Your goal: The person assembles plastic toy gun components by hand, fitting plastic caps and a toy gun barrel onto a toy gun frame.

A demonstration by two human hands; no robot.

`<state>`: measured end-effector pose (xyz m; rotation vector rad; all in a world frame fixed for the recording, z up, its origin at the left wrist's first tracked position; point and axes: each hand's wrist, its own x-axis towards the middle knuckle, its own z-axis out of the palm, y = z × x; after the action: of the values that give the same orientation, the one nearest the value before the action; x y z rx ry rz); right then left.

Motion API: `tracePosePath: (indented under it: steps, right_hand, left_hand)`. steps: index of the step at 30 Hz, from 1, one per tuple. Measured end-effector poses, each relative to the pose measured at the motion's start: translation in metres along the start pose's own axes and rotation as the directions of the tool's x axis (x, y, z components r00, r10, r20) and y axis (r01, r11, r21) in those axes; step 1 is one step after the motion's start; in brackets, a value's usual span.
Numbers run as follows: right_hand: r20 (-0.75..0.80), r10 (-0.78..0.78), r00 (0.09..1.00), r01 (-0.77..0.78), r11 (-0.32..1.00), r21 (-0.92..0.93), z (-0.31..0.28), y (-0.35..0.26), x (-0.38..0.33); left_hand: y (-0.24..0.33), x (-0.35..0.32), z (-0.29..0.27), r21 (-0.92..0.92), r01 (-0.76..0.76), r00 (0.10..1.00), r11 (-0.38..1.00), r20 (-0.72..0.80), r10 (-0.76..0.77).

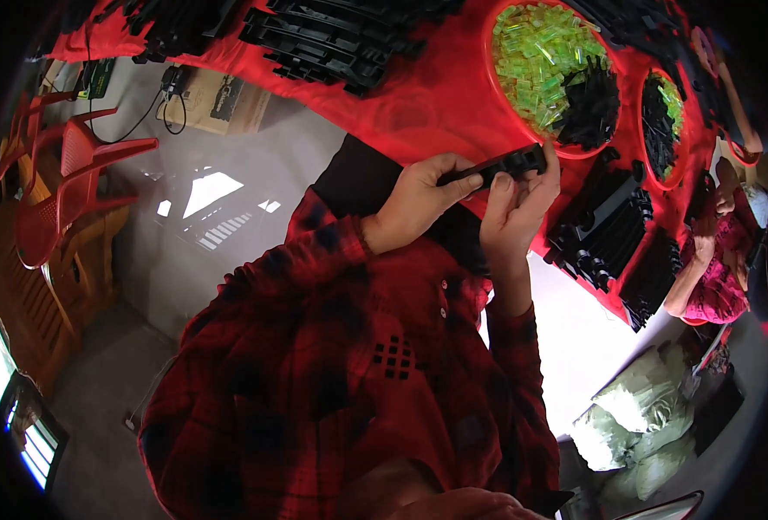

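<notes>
Spanning the gap between both hands, a long, narrow black part, seemingly of moulded plastic (516,163), was held up in front of the wearer's body, just off the near edge of the red-covered surface (401,113). The left hand (414,198) pinched its near end between thumb and bent forefinger; the right hand (518,208) grasped the other end, thumb low against the side and fingertips around the tip.

It looked light, to judge by how easily the fingers carried it, and probably stiff, since it ran straight from grip to grip without a sag. Its dark face seemed smooth enough to slip a little, so the long edges near each end looked the surest places to take hold (the middle, with its raised or notched detail, was too dark to read well). Any thin projections there might have been fragile under a hard squeeze.

Beyond the right hand stood a round red plastic tub (575,153), holding small translucent yellow-green pieces (531,61) beside slender black pieces (589,104). Rows of long black parts (332,43) lay farther off, to the left, on the surface.
</notes>
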<state>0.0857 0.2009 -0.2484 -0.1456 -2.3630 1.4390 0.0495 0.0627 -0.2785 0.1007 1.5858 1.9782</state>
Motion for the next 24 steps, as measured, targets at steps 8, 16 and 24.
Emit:
tracePosePath:
  steps: [8, 16, 24]
  right_hand:
    - [-0.068, -0.023, 0.997, 0.026, 0.999, 0.035, 0.005, -0.013, -0.009]
    - [-0.056, 0.135, 0.989, -0.129, 0.986, 0.110, 0.006, -0.007, -0.003]
    - [-0.033, 0.191, 0.981, -0.187, 0.977, 0.103, 0.001, -0.008, 0.013]
  left_hand:
    - [0.003, -0.006, -0.003, -0.114, 0.035, 0.998, 0.993, 0.058, -0.029]
    - [0.012, 0.004, -0.007, -0.116, 0.243, 0.969, 0.963, 0.082, -0.235]
    - [0.023, 0.007, -0.019, -0.026, 0.188, 0.970, 0.982, 0.164, -0.181]
